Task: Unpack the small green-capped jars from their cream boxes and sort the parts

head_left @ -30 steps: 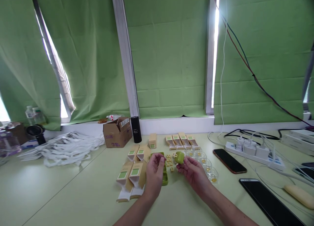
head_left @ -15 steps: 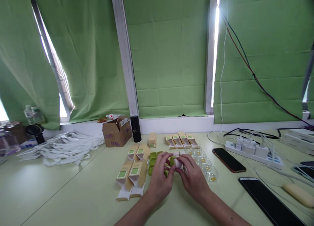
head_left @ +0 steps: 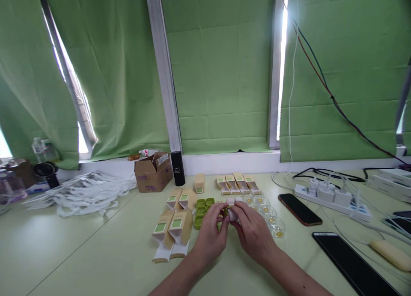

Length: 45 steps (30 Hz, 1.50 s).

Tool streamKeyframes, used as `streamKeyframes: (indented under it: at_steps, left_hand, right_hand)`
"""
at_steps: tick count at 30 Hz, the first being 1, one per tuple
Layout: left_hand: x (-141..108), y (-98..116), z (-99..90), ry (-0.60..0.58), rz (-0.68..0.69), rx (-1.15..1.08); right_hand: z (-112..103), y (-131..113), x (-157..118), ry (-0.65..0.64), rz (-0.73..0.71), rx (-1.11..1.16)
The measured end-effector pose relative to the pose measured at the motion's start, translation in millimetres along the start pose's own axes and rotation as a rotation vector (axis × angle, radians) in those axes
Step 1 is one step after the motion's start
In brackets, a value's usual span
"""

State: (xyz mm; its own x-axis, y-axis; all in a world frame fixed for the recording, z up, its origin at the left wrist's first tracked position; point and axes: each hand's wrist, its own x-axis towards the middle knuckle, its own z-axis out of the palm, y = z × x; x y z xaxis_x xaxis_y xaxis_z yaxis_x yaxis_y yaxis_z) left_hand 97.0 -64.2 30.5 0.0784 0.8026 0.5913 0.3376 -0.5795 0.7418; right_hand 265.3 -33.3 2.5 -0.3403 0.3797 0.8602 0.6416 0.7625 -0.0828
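Observation:
My left hand (head_left: pixel 212 228) and my right hand (head_left: pixel 254 228) meet at the middle of the table, both closed on a small white and green piece (head_left: pixel 233 215). Fingers cover much of it. Green square containers (head_left: pixel 201 210) lie just left of and behind my left hand. Beyond the fingers are small pale pink pieces (head_left: pixel 230 200). Clear plastic cups with yellow centres (head_left: pixel 271 219) stand to the right of my right hand. Left of the green containers lie opened beige cartons with green labels (head_left: pixel 177 224).
More beige cartons (head_left: pixel 236 183) stand behind. A cardboard box (head_left: pixel 153 174), a black cylinder (head_left: pixel 177 168) and white straps (head_left: pixel 93 193) are at the back left. Right are two phones (head_left: pixel 299 209), a power strip (head_left: pixel 334 200) with cables and a beige oval object (head_left: pixel 391 255).
My fingers have closed further around the small piece, so less of its green part shows. My left hand has shifted slightly, uncovering more of the green containers.

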Motion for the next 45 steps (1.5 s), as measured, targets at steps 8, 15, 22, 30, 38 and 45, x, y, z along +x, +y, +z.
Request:
streamKeyframes:
  at_steps: [8,15,22,30,38,45]
  left_hand:
    - [1.1,2.1,0.2,0.021,-0.023,-0.029]
    - [4.0,1.1,2.8,0.020,-0.065,-0.055]
    - [4.4,-4.0,4.4,0.013,-0.133,-0.044]
    - [4.0,-0.9,-1.7,-0.004,-0.085,-0.009]
    - [5.5,-1.6,-9.6,-0.039,0.058,0.104]
    - [10.6,0.0,-2.1,-0.055,-0.144,-0.117]
  right_hand:
    - [1.9,4.4,-1.4,-0.076,-0.028,-0.003]
    - [8.5,4.5,-4.3,-0.082,-0.030,0.028]
    - [9.1,-2.1,-2.8,-0.081,-0.005,-0.025]
    - [7.1,-0.9,-1.2,-0.072,0.026,0.065]
    - [0.3,0.9,1.8,-0.043,0.165,0.336]
    - [3.0,-1.8,4.8,-0.042,0.434,0.690]
